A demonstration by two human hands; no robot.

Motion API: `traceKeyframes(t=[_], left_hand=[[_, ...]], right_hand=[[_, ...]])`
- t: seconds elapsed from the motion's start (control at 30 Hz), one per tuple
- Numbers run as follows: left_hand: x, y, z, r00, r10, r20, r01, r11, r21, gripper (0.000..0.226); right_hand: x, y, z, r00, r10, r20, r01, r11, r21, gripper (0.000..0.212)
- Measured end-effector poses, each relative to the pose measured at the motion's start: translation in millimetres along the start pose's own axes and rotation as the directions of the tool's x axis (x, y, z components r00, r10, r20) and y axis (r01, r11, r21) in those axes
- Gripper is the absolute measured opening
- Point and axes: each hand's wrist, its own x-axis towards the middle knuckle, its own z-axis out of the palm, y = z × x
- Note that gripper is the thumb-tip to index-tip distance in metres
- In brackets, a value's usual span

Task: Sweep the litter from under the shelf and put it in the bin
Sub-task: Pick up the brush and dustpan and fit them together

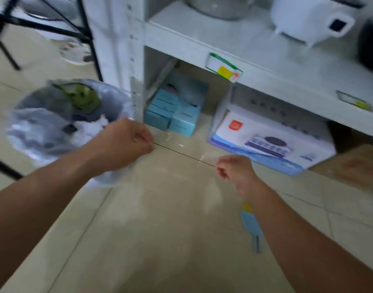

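Note:
My left hand (126, 142) and my right hand (234, 168) are both pinched shut low over the tiled floor in front of the white shelf (202, 49). A thin dark line (183, 153) runs straight from one pinch to the other; it looks like the top edge of a clear plastic sheet hanging between them, very faint. The bin (33, 132), lined with a clear bag, stands at the left beside the shelf post, touching my left wrist in the view. Inside it lie a green item and white paper. The picture is blurred.
Under the lowest shelf board sit blue boxes (172, 111), a white appliance box (272, 142) and brown cardboard (354, 163). A blue and yellow tool (251, 225) lies on the floor under my right forearm. Black stand legs (90, 39) rise at the back left.

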Motion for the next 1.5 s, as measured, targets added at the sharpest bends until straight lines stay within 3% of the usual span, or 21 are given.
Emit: traceKeyframes(t=[0.07, 0.13, 0.27, 0.4, 0.47, 0.57, 0.67, 0.73, 0.87, 0.93, 1.03, 1.17, 1.23, 1.33, 1.43, 1.5], left_hand=[[1.9, 10.8, 40.4, 0.991, -0.001, 0.130, 0.005, 1.000, -0.024, 0.010], [2.5, 24.5, 83.7, 0.958, 0.017, 0.285, -0.013, 1.000, -0.015, 0.014], [2.4, 54.5, 170.9, 0.849, 0.020, 0.527, 0.016, 0.998, -0.065, 0.014], [-3.5, 77.1, 252.8, 0.725, -0.086, 0.684, 0.258, 0.954, -0.154, 0.010], [-7.9, 82.8, 285.2, 0.689, -0.106, 0.717, 0.299, 0.943, -0.148, 0.006], [-15.5, 86.3, 318.0, 0.668, -0.127, 0.733, 0.303, 0.946, -0.113, 0.006], [-18.1, 81.6, 336.9, 0.666, -0.180, 0.724, 0.343, 0.936, -0.082, 0.026], [-17.9, 76.8, 344.0, 0.675, -0.230, 0.701, 0.408, 0.908, -0.094, 0.018], [-16.4, 76.6, 340.9, 0.674, -0.269, 0.688, 0.568, 0.785, -0.249, 0.017], [-15.9, 80.3, 331.1, 0.693, -0.261, 0.672, 0.616, 0.698, -0.364, 0.021], [-12.0, 88.5, 304.1, 0.770, -0.270, 0.578, 0.599, 0.619, -0.508, 0.025], [0.8, 96.5, 224.5, 0.856, -0.290, 0.428, 0.515, 0.544, -0.662, 0.024], [3.0, 98.7, 173.5, 0.893, -0.262, 0.366, 0.450, 0.505, -0.736, 0.023], [0.8, 104.9, 97.4, 0.951, -0.202, 0.234, 0.304, 0.472, -0.828, 0.021], [-5.9, 113.1, 25.1, 0.976, -0.197, 0.091, 0.171, 0.441, -0.881, 0.018], [-14.2, 118.5, -20.5, 0.981, -0.196, 0.000, 0.086, 0.429, -0.899, 0.016]], right_hand=[[4.1, 60.1, -30.7, 0.985, 0.143, -0.101, -0.155, 0.980, -0.123, 0.013], [11.0, 125.4, -59.4, 0.946, 0.248, -0.209, -0.293, 0.930, -0.223, 0.017], [-23.7, 173.8, -86.2, 0.868, 0.263, -0.421, -0.404, 0.867, -0.292, 0.024], [-32.9, 204.9, -90.7, 0.864, 0.304, -0.400, -0.443, 0.838, -0.319, 0.019], [-32.8, 219.0, -85.9, 0.872, 0.292, -0.392, -0.432, 0.836, -0.339, 0.020], [-31.4, 234.2, -75.3, 0.887, 0.201, -0.416, -0.373, 0.843, -0.388, 0.021], [-30.9, 237.7, -70.0, 0.882, 0.176, -0.436, -0.363, 0.845, -0.393, 0.020], [-29.8, 235.4, -70.0, 0.871, 0.204, -0.448, -0.385, 0.849, -0.363, 0.023], [-32.4, 216.0, -69.0, 0.876, 0.227, -0.426, -0.371, 0.881, -0.293, 0.041], [-39.9, 194.9, -63.7, 0.887, 0.202, -0.416, -0.325, 0.912, -0.250, 0.040], [-55.4, 153.1, -50.8, 0.912, 0.115, -0.393, -0.181, 0.974, -0.135, 0.028], [-71.7, 90.1, -24.8, 0.902, -0.255, -0.349, 0.212, 0.965, -0.157, 0.024], [-82.0, 57.1, -13.4, 0.820, -0.503, -0.272, 0.465, 0.864, -0.195, 0.031], [-99.1, 2.9, -4.4, 0.600, -0.780, -0.179, 0.732, 0.625, -0.270, 0.034], [-117.9, -56.2, 3.4, 0.329, -0.936, -0.127, 0.879, 0.352, -0.322, 0.029], [-131.2, -95.5, 12.0, 0.191, -0.977, -0.093, 0.924, 0.211, -0.318, 0.025]])
